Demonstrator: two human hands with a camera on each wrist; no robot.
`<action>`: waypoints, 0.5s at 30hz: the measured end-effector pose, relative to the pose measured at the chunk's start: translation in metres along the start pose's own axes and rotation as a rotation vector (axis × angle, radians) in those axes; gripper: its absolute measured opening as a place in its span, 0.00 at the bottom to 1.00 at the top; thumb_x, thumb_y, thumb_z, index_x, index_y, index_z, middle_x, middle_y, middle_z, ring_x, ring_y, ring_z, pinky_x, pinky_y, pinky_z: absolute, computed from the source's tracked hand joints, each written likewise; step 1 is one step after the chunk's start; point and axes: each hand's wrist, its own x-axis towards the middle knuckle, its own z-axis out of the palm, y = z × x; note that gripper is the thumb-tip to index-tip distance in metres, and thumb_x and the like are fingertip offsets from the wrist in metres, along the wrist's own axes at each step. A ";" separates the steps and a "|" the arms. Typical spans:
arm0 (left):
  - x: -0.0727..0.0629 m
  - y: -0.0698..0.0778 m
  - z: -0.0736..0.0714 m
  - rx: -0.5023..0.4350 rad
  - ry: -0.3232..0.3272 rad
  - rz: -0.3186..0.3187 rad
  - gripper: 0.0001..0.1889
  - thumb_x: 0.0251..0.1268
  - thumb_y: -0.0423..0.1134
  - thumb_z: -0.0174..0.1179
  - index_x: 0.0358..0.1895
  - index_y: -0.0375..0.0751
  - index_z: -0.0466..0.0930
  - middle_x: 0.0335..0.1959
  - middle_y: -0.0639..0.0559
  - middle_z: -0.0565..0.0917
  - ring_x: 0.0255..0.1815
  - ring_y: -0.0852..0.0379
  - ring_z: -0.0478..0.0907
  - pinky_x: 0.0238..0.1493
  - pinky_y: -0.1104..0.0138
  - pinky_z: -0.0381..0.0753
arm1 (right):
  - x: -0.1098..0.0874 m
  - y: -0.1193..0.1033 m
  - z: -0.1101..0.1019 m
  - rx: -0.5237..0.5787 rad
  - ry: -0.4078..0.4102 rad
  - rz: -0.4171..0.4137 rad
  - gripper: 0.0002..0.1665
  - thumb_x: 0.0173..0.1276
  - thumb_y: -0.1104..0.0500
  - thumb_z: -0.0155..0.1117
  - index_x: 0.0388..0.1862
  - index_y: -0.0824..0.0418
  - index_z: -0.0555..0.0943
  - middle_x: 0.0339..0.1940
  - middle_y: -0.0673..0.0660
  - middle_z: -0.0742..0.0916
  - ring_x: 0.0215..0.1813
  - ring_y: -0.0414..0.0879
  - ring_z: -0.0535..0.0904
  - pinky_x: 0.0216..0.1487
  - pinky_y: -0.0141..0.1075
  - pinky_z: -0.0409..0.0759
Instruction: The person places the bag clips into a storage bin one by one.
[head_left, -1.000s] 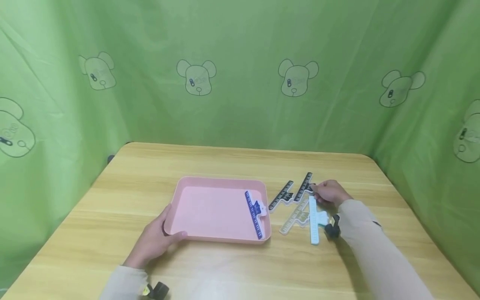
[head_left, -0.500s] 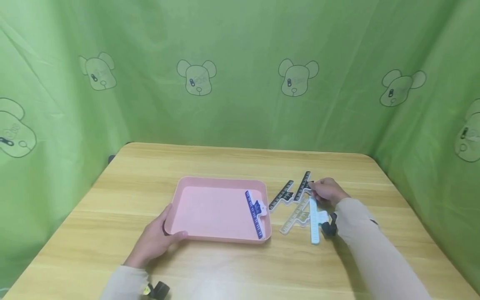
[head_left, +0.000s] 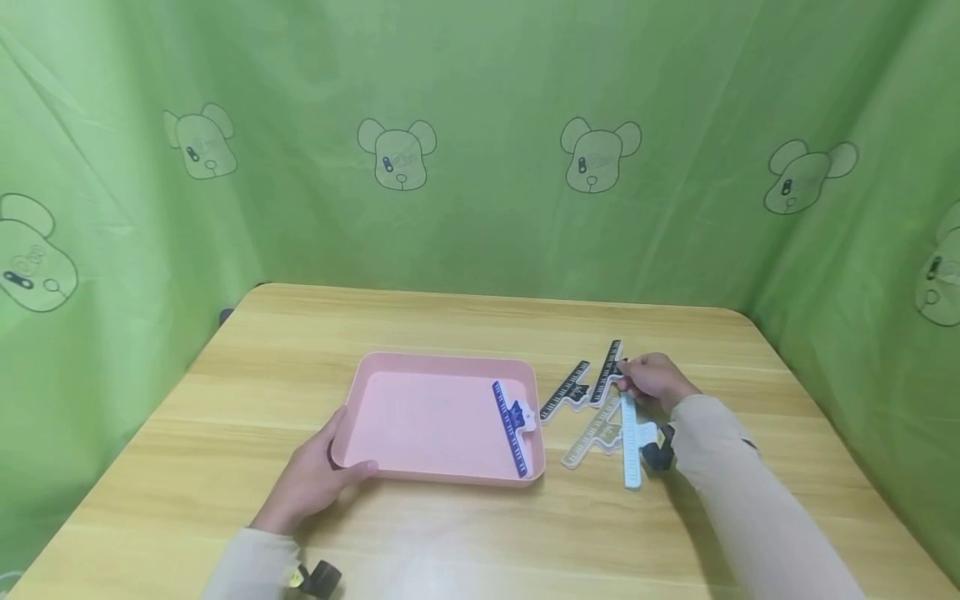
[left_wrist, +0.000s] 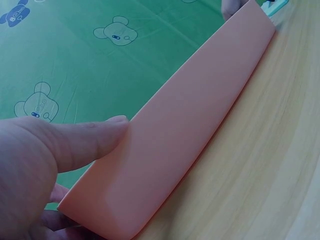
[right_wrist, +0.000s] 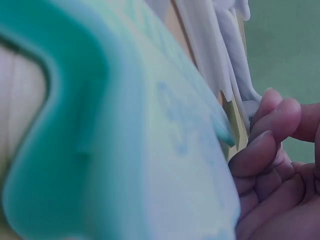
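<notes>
My left hand grips the near left corner of a pink tray, thumb on the front rim; the left wrist view shows this thumb against the wall. Inside the tray, at the right end, lies a dark blue clip with piano-key markings. To the tray's right, my right hand pinches the handle of a black clip. Another black clip lies beside it. Nearer are a clear clip and a light blue clip, which looms large and blurred in the right wrist view.
The wooden table carries everything. A green curtain with bear-head outlines hangs behind it and along both sides. The light blue clip overlaps the clear one's handle and sits under my right wrist's black camera.
My right hand has shifted slightly left and away, and the black clip in its fingers has moved a little away with it. The left hand and tray keep their places.
</notes>
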 end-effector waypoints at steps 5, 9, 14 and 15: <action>0.000 -0.001 0.000 0.003 0.001 0.002 0.55 0.53 0.54 0.71 0.77 0.34 0.47 0.73 0.32 0.57 0.71 0.32 0.56 0.69 0.41 0.56 | -0.002 -0.002 0.002 0.010 0.004 0.001 0.18 0.78 0.55 0.45 0.49 0.70 0.72 0.25 0.49 0.81 0.24 0.37 0.72 0.25 0.27 0.72; -0.001 -0.002 0.000 -0.004 0.000 0.003 0.55 0.52 0.55 0.71 0.77 0.35 0.47 0.73 0.33 0.57 0.71 0.32 0.57 0.68 0.41 0.56 | -0.002 -0.002 0.003 0.013 0.008 -0.004 0.18 0.78 0.55 0.45 0.48 0.70 0.72 0.25 0.49 0.81 0.24 0.37 0.72 0.25 0.27 0.72; 0.000 -0.001 0.000 -0.007 -0.001 0.007 0.55 0.52 0.56 0.71 0.77 0.37 0.47 0.73 0.33 0.58 0.70 0.32 0.58 0.67 0.40 0.57 | -0.005 -0.005 0.001 0.009 0.013 -0.013 0.21 0.78 0.55 0.45 0.53 0.73 0.70 0.26 0.50 0.81 0.24 0.37 0.72 0.26 0.28 0.72; 0.000 -0.001 0.000 -0.010 -0.001 0.011 0.55 0.52 0.56 0.71 0.77 0.38 0.48 0.73 0.33 0.58 0.70 0.32 0.58 0.67 0.40 0.58 | -0.006 -0.005 0.000 0.010 0.015 -0.016 0.22 0.78 0.55 0.45 0.55 0.73 0.70 0.27 0.50 0.81 0.24 0.37 0.72 0.27 0.28 0.72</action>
